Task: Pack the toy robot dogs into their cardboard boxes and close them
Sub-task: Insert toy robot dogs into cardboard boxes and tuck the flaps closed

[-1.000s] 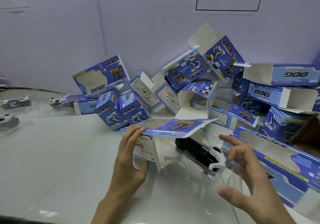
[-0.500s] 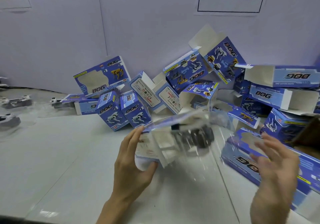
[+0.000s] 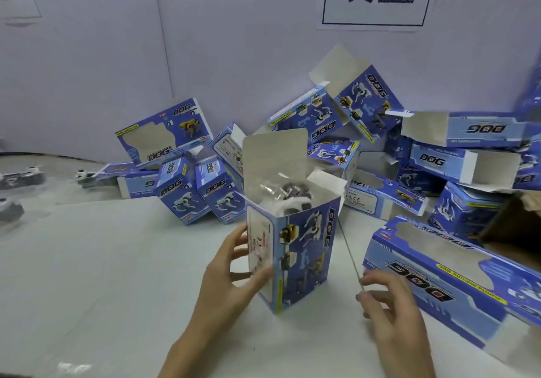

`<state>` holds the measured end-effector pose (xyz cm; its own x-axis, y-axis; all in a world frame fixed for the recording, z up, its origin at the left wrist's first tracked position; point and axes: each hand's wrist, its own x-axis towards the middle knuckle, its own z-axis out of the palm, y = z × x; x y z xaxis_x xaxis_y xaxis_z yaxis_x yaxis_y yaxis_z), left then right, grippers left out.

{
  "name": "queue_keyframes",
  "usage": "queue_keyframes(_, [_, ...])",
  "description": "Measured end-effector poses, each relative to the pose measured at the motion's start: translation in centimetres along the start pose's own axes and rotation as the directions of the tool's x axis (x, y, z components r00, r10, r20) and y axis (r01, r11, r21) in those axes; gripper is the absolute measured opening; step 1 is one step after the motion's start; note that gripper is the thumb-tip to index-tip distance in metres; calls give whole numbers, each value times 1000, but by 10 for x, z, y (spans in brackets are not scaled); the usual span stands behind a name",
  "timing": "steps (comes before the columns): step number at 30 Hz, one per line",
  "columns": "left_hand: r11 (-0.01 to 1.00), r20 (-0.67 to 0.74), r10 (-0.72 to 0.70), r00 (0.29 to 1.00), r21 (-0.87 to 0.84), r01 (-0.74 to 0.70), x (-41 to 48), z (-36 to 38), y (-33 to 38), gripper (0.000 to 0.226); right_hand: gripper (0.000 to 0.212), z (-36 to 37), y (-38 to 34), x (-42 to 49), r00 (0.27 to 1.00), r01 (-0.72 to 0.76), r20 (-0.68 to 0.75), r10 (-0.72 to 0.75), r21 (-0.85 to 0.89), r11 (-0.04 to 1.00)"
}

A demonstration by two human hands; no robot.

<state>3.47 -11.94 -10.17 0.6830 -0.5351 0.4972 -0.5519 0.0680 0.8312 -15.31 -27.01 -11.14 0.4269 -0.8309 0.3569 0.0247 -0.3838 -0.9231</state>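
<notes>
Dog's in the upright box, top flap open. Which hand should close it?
Right. The right hand is free beside the box, holding nothing. The left hand grips the box's side, steadying it upright; the top flap stands open.

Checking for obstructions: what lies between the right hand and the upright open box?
Head view: only bare table, crossed by a thin seam, lies between the right hand and the box.
</notes>
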Motion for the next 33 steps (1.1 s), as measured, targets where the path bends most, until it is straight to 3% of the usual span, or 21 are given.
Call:
queue_keyframes(2, [1000,-6,-28,1000,-1,28,0,-1,0,53,28,0,-1,0,1000,-19,14,19,-5,1000])
queue_keyframes(5, [993,89,-118,989,-16,120,1,-1,-3,97,28,0,-2,0,1000,-28,14,28,-2,1000])
queue_keyframes(7, [992,163,-104,981,84,91,-3,4,-3,115,28,0,-2,0,999,-39,12,39,2,999])
queue_keyframes(10, [984,176,-69,982,173,38,-6,11,-6,118,27,0,-1,1,998,-53,26,53,4,999])
queue_keyframes(16, [996,214,-20,977,86,1,-5,8,-10,104,27,0,-3,-1,999,-54,1,54,-16,998])
queue_keyframes(19, [998,288,-16,958,70,-4,-7,8,-7,103,40,-4,-31,-2,971,163,-172,-165,-29,986])
queue_keyframes(21, [998,319,-4,948,67,-19,-8,9,-5,105,32,-12,-70,8,888,416,-194,-418,-49,908])
queue_keyframes(24, [998,360,-26,933,65,3,-9,9,0,103,32,-22,-127,39,783,622,49,-620,-56,781])
queue_keyframes(27, [998,373,-32,927,58,12,-11,6,3,102,55,-12,-156,60,755,616,469,-459,-267,741])
queue_keyframes(29, [999,393,-28,919,43,12,-12,7,4,100,58,-4,-146,58,696,678,653,-299,-461,572])
queue_keyframes(31, [999,395,-25,918,49,7,-11,7,3,100,56,1,-133,48,652,730,710,-266,-495,470])
queue_keyframes(33, [998,385,-3,923,60,-22,-10,6,2,99,55,2,-130,43,666,719,685,-295,-484,498])
